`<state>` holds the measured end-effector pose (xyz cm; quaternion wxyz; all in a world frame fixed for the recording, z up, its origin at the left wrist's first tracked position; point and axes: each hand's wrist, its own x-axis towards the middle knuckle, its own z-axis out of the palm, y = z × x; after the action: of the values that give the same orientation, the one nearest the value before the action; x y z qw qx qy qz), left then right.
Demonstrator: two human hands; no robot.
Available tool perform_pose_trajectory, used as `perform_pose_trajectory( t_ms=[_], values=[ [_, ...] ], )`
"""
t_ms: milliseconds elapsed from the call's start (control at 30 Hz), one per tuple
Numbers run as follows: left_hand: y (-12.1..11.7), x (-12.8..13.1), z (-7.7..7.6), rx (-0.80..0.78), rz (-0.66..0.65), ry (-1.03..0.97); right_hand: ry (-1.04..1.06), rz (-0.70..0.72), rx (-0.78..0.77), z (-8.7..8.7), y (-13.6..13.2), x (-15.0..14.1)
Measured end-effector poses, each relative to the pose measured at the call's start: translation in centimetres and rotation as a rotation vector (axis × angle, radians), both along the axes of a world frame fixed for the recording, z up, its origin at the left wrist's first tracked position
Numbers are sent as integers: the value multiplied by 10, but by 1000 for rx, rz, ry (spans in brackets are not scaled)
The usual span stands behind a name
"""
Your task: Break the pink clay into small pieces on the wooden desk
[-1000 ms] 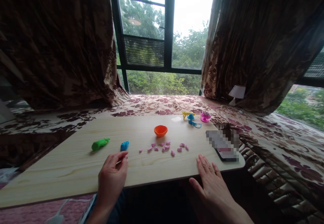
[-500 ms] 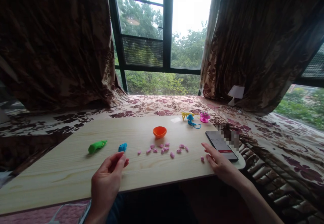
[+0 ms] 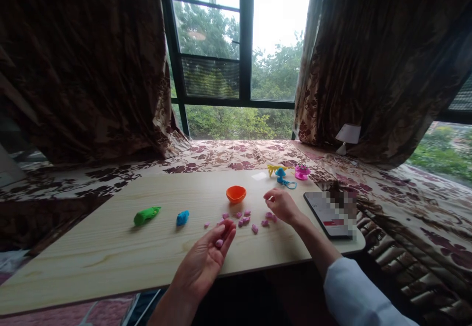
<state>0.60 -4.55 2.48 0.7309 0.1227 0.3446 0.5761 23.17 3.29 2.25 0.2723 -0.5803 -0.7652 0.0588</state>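
My left hand (image 3: 208, 257) lies palm up over the near edge of the wooden board (image 3: 110, 247), fingers stretched, with a small pink clay piece (image 3: 219, 243) resting on them. My right hand (image 3: 282, 204) reaches over the scattered pink clay bits (image 3: 245, 219), its fingertips pinched together on something too small to name. An orange clay bowl (image 3: 236, 193) sits just behind the bits. A blue clay lump (image 3: 182, 217) and a green clay roll (image 3: 146, 215) lie to the left.
A phone (image 3: 326, 213) lies at the board's right end. Small yellow, blue and pink toys (image 3: 285, 173) stand at the far right corner. Flowered bedding (image 3: 405, 203), dark curtains and a window surround the board. A small white lamp (image 3: 347, 136) stands at the right.
My left hand has moved right and turned palm up with a pink piece on it. My right hand has left the phone's side and moved left and forward over the pink bits.
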Motion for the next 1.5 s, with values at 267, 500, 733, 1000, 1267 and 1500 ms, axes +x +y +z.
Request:
perform_pose_trajectory(
  t_ms=[267,500,733,1000,1267,1500],
  values=[
    [10,9,-5,-19,-78,-131,-21,66,32,29,-15,-18],
    [-6,49,9,90,-312,-203,117,399,84,25,-93,-44],
    [-10,-1,1,412,37,812,12,29,116,-6,-93,17],
    [-1,-100,-51,589,330,2111,-300,1,44,-32,-120,33],
    [-8,-91,-51,607,345,2287,-399,-73,77,-49,-135,42],
    [-8,-94,-54,587,330,2317,-323,-47,-11,-34,-114,24]
  ],
)
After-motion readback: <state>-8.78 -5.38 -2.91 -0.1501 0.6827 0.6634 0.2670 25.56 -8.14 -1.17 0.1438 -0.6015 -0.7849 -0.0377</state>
